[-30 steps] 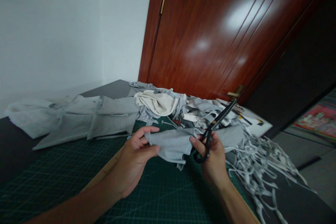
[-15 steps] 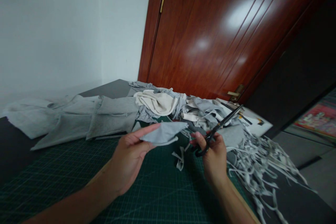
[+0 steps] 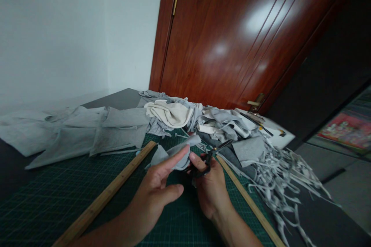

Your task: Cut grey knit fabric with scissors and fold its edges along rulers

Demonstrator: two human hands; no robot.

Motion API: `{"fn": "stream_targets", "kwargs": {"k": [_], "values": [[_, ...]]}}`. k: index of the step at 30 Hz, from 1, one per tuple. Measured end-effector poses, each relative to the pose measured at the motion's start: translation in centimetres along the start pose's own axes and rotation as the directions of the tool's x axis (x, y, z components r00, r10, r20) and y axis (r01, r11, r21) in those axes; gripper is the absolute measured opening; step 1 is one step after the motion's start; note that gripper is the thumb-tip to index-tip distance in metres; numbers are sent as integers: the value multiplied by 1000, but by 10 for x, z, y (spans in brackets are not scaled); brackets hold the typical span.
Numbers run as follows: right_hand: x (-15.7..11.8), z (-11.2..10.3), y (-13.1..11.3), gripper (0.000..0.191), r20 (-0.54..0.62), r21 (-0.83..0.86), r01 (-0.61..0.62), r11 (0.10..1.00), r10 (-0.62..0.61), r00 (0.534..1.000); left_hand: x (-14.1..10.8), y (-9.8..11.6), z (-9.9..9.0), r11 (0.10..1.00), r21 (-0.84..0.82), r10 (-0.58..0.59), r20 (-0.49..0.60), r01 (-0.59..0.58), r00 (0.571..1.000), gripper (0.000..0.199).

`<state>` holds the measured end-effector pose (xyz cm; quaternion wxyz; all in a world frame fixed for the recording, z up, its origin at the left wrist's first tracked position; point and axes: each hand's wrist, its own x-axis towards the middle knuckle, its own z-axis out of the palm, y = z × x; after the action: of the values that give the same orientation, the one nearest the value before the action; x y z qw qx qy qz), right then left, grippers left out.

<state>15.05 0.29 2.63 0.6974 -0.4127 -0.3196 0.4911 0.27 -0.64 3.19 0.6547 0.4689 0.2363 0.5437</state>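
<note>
My left hand (image 3: 156, 197) is open, its fingers stretched forward and its thumb apart, against a small grey piece of cloth (image 3: 165, 156). Part of the cloth is hidden behind those fingers. In my right hand (image 3: 213, 189) is a pair of black-handled scissors (image 3: 209, 158), the blades pointing away to the upper right. The right thumb and fingertips are close to the cloth's right edge; whether they also grip it I cannot tell. Both hands are above a green cutting mat (image 3: 179, 224) with a printed grid.
Wooden strips lie on the mat, one on the left (image 3: 116, 187) and one on the right (image 3: 249, 198). Grey fabric panels (image 3: 113, 133) stretch along the left. Behind is a heap with cream cloth (image 3: 169, 114). Tangled offcuts (image 3: 275, 173) cover the right side.
My left hand has let its pinch on the cloth go and straightened its fingers. My right hand has moved left with the scissors, towards the cloth. Two wooden strips now show on the mat.
</note>
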Motion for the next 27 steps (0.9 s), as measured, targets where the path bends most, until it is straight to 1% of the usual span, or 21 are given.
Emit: {"fn": "stream_targets", "kwargs": {"k": [1, 2, 4, 5, 6, 8, 9, 11, 12, 14, 18, 21, 23, 25, 26, 27], "values": [[2, -3, -2, 49, -2, 4, 9, 1000, -9, 1000, 0, 0, 1, 999, -28, -17, -9, 17, 1000, 67], [5, -5, -4, 50, -11, 9, 27, 1000, -27, 1000, 0, 0, 2, 997, -73, -34, -41, 31, 999, 74], [10, -12, -10, 54, -38, 12, 71, 997, -70, 997, 4, 2, 3, 981, -190, -56, -155, 26, 986, 85], [12, -15, -13, 57, -51, 11, 91, 996, -90, 995, 6, 4, 3, 968, -249, -60, -223, 3, 973, 83], [15, -18, -16, 60, -62, 9, 107, 994, -107, 992, 10, 6, 2, 954, -299, -65, -287, -25, 956, 75], [19, -23, -22, 65, -67, 6, 129, 992, -128, 990, 18, 10, -2, 928, -366, -84, -375, -64, 923, 51], [20, -25, -25, 67, -62, 5, 134, 991, -134, 989, 22, 12, -5, 921, -385, -103, -400, -65, 911, 40], [21, -28, -29, 67, -43, 4, 140, 990, -139, 989, 28, 15, -12, 917, -398, -152, -431, -36, 889, 26], [22, -28, -31, 67, -32, 2, 141, 990, -141, 989, 30, 16, -15, 918, -396, -176, -434, -12, 884, 22], [22, -29, -33, 66, -14, -2, 147, 989, -147, 989, 30, 16, -19, 924, -380, -202, -406, 37, 891, 19], [22, -32, -36, 65, -1, -10, 162, 987, -162, 987, 25, 14, -15, 946, -314, -180, -299, 82, 937, 26], [23, -35, -38, 65, -9, -15, 164, 986, -164, 986, 19, 15, -7, 951, -279, -215, -275, 136, 937, 33], [24, -36, -40, 66, -15, -16, 164, 986, -165, 986, 15, 16, -2, 946, -271, -252, -270, 177, 930, 40], [25, -37, -41, 67, -19, -16, 169, 985, -169, 985, 12, 17, 2, 942, -275, -262, -246, 192, 933, 51], [25, -37, -42, 68, -19, -17, 172, 985, -172, 985, 10, 17, 4, 945, -275, -244, -236, 176, 941, 60], [25, -37, -42, 68, -20, -19, 174, 985, -174, 984, 8, 18, 4, 948, -275, -224, -227, 158, 948, 73]]}}
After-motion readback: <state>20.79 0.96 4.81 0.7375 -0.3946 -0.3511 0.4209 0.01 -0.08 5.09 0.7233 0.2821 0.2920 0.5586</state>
